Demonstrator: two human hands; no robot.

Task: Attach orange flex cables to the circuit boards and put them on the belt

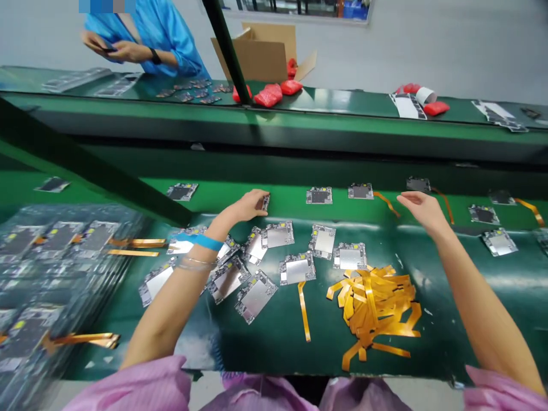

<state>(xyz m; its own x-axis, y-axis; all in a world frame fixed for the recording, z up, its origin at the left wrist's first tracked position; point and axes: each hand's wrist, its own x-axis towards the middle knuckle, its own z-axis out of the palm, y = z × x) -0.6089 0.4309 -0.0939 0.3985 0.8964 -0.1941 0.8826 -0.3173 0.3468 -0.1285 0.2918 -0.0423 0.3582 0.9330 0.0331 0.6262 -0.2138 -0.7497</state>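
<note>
My left hand (249,206) is over the green belt, its fingers closed around the edge of a small circuit board (266,203) that stands tilted. My right hand (422,206) is above the belt's right part, fingers stretched out to the left, with nothing visible in them. Just behind it lies a circuit board (418,184) with an orange flex cable (445,202). To its left is another board (360,190) with a cable attached. Several boards with silver shields, such as one circuit board (256,295), are scattered on the green work surface (282,348) below my hands.
A heap of orange flex cables (377,311) lies front right of centre. Stacked clear trays (98,297) with boards fill the left. A slanted green post (94,165) crosses the left side. Across the line, a person in blue (171,37) works near red bags (269,95) and a carton (261,60).
</note>
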